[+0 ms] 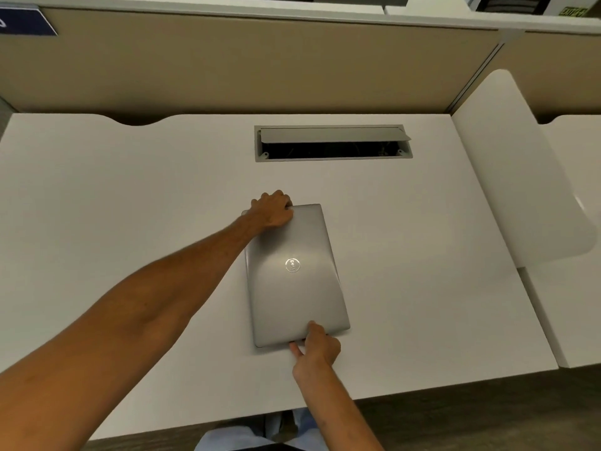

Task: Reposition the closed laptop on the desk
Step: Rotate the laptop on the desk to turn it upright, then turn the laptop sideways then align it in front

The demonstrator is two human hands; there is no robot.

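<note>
A closed silver laptop with a round logo on its lid lies on the white desk, its long side running away from me. My left hand grips the laptop's far left corner, fingers curled over the far edge. My right hand holds the near edge, thumb on the lid and fingers under or against the front edge. The laptop looks flat or barely raised at the near end; I cannot tell which.
An open cable hatch with a raised grey flap sits in the desk beyond the laptop. A beige partition stands behind the desk. A white side divider rises at the right. The desk's near edge is close to my legs.
</note>
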